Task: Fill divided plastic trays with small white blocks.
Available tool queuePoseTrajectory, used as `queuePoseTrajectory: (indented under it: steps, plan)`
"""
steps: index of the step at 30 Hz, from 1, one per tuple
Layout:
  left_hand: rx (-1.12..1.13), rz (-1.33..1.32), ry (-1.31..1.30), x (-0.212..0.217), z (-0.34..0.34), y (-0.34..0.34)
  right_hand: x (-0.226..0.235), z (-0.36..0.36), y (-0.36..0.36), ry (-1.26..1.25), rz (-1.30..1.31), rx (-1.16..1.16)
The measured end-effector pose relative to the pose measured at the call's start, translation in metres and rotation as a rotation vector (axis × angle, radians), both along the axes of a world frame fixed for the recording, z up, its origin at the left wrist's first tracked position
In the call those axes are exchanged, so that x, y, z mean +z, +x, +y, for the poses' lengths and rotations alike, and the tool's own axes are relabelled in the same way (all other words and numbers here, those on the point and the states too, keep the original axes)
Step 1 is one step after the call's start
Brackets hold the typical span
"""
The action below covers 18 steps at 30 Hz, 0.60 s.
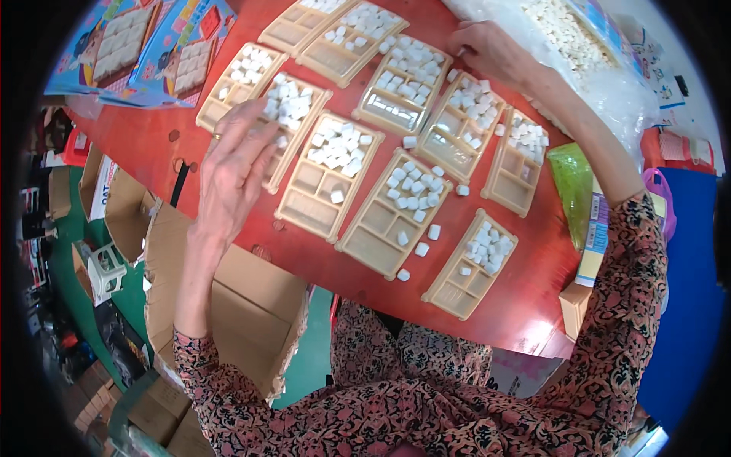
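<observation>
Floral-print top (381, 419) nearest; divided tray (288, 156) of white cubes (289, 103) right of nearer left hand (228, 164), lengthwise away; right hand (491, 49) farther; fingers bent, cannot tell if pinching.

- Red table (525, 293) beneath both hands.
- Beige compartment trays (292, 210) from the left hand (232, 164) across to the right hand (491, 49).
- Loose white cubes (434, 231), bodyward of the right hand.
- Blue packages (171, 84) beyond the left hand.
- Clear plastic bag (620, 91) right of the right hand.
</observation>
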State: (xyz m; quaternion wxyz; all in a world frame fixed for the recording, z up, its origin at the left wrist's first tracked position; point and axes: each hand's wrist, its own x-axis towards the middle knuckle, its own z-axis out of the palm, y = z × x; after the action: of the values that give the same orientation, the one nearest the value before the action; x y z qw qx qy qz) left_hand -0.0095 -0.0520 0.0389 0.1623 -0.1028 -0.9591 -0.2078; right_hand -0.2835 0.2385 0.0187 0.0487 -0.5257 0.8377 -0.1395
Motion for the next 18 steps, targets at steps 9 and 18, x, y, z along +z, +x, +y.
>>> queuePoseTrajectory:
  steps: [9, 18]
  plan:
    - [-0.197, 0.064, 0.1, -0.013, 0.027, -0.012, 0.025, -0.048, 0.049, -0.297, -0.168, -0.025]
    - [-0.205, -0.031, 0.082, -0.021, 0.032, -0.019, 0.014, -0.094, 0.048, -0.136, -0.034, -0.156]
